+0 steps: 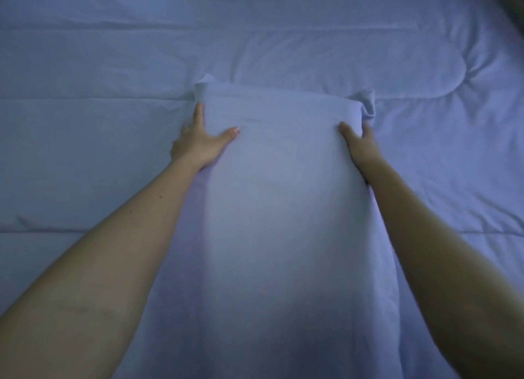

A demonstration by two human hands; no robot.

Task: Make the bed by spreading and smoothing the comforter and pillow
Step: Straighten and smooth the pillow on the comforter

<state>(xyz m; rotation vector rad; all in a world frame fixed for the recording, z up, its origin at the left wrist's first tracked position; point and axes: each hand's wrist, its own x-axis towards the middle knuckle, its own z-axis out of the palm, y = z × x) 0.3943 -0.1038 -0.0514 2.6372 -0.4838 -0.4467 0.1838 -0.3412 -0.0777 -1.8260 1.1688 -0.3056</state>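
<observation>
A pale blue pillow (283,194) lies lengthwise in front of me on the pale blue quilted comforter (99,140), its far end pointing away. My left hand (200,143) grips the pillow's left side near the far end, thumb on top and fingers along the edge. My right hand (360,143) holds the right side at the same height, thumb on top, fingers wrapped around the edge and partly hidden. Loose pillowcase corners stick up at both far corners.
The comforter covers the whole bed, with stitched seams across it and a rounded quilted bulge (425,67) at the right. A dark strip of the room (510,1) shows at the top right corner.
</observation>
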